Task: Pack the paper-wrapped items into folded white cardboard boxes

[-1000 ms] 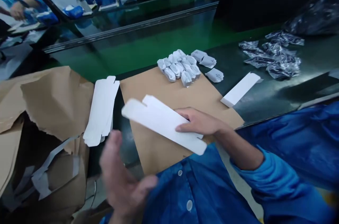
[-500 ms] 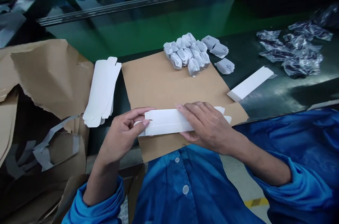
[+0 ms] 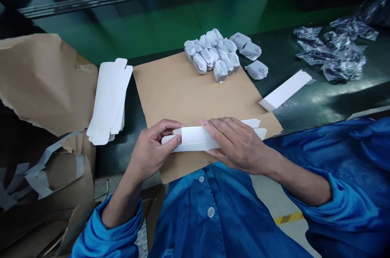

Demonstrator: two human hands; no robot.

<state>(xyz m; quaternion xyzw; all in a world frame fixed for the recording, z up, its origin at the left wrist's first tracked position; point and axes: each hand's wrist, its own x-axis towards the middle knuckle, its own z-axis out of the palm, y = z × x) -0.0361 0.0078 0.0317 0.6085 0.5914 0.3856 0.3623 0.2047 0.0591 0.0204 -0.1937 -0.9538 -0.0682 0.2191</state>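
Observation:
A long white carton (image 3: 195, 137) lies across the near part of a brown cardboard sheet (image 3: 183, 91), its body partly squared up and its end flaps sticking out at both ends. My left hand (image 3: 152, 148) pinches the carton's left end, thumb in front by the flaps and fingers behind. Wrapped over the right half is my right hand (image 3: 240, 142), fingers on top and thumb underneath. The palm side of my right hand and the carton's part under it are hidden.
Several paper-wrapped pieces (image 3: 213, 53) cluster at the sheet's far edge. A formed white box (image 3: 286, 90) rests at the right, with clear plastic-bagged items (image 3: 338, 48) beyond. At left are stacked flat white cartons (image 3: 108, 101) and a torn brown cardboard box (image 3: 45, 75).
The carton has gone from nearly flat to partly squared up, with its front side folded along the crease and its left flaps spread. The view has shifted slightly.

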